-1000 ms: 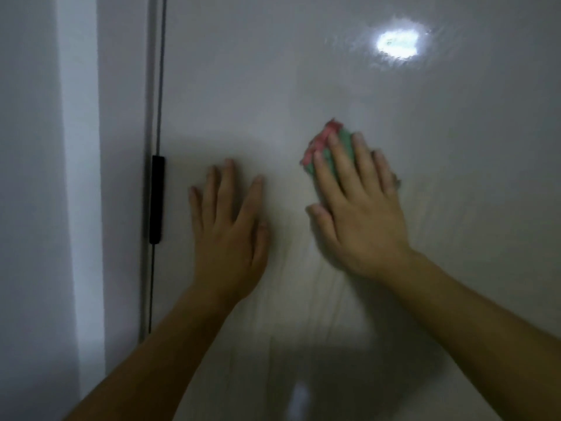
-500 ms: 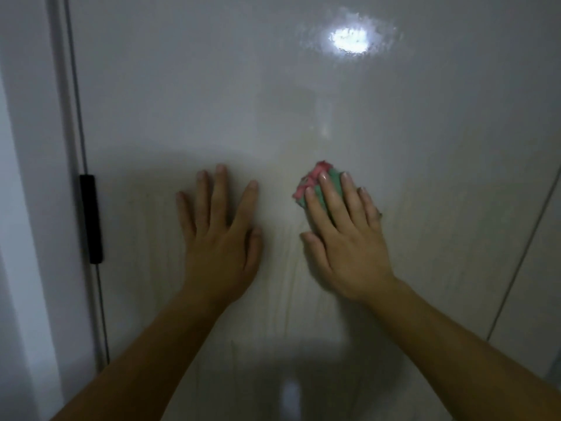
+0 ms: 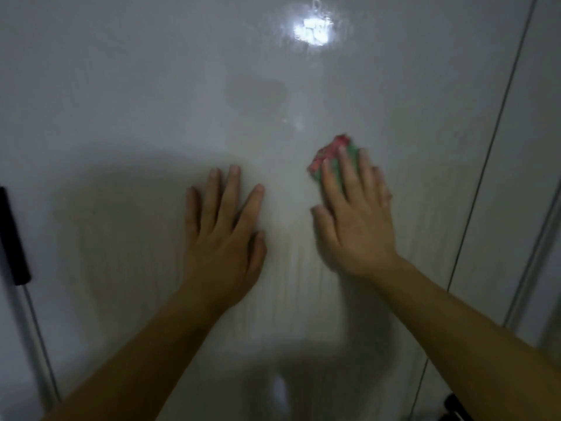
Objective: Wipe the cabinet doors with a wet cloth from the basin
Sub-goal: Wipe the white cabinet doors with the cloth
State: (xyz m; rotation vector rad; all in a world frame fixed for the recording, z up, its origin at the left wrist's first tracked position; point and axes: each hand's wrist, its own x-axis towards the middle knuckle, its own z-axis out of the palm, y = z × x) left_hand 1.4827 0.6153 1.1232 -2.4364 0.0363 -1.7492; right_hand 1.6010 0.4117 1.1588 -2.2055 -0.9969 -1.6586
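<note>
A glossy white cabinet door [image 3: 151, 101] fills the view, with wet streaks across its middle. My right hand [image 3: 355, 220] lies flat on the door with straight fingers, pressing a green and pink cloth [image 3: 329, 156] against it; only the cloth's top edge shows past my fingertips. To its left, my left hand [image 3: 224, 235] rests flat on the door with fingers spread, holding nothing. The two hands are about a hand's width apart.
A black handle [image 3: 13, 238] runs along the door's left edge. A thin dark gap [image 3: 491, 141] on the right separates this door from the neighbouring panel. A lamp's reflection [image 3: 314, 30] glares near the top. A dark object [image 3: 455, 405] sits at the bottom right corner.
The view has swung to the right, so the black handle now sits at the left edge and the right door gap has appeared. My right hand slid the cloth rightward, away from my left hand.
</note>
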